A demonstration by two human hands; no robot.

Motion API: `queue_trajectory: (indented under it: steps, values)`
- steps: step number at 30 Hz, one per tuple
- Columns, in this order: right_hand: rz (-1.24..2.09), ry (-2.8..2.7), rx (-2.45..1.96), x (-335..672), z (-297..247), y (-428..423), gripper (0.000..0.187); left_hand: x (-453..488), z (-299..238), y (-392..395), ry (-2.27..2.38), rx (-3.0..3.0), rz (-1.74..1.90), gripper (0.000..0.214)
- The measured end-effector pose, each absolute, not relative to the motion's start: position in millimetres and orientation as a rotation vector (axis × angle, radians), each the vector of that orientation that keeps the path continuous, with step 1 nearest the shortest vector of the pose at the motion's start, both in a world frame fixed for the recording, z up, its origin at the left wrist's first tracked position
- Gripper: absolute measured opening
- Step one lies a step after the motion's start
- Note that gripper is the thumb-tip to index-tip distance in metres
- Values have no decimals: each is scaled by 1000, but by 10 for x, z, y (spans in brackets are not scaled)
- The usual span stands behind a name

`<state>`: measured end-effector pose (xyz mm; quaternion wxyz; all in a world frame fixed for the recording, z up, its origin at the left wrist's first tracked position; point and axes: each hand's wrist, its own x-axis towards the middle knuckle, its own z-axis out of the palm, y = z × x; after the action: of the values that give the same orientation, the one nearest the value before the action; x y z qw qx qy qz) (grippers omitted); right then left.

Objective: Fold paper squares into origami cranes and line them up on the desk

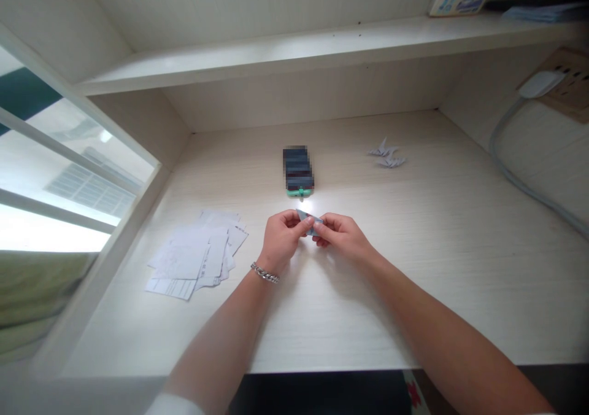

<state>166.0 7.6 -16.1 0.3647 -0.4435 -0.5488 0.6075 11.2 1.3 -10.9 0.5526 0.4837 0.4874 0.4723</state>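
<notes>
Both my hands meet over the middle of the pale wooden desk (414,267). My left hand (281,238), with a metal bracelet on its wrist, and my right hand (343,236) pinch a small folded piece of bluish paper (307,220) between their fingertips. Each hand's fingers are closed on it. Just beyond the hands lies a phone (299,170) with a green case edge, its screen blurred.
A loose stack of white paper slips (196,255) lies left of my hands. Two small folded paper shapes (387,155) sit at the back right. A grey cable (515,175) runs down the right wall from a plug. A shelf (294,50) overhangs the desk.
</notes>
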Motion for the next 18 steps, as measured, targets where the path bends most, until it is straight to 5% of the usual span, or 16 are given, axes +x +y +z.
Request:
queue_trajectory:
  steps: [18]
  values:
    - [1553, -1348, -1093, 1687, -117, 95, 33, 143, -82, 16, 1120, 969, 1185, 29]
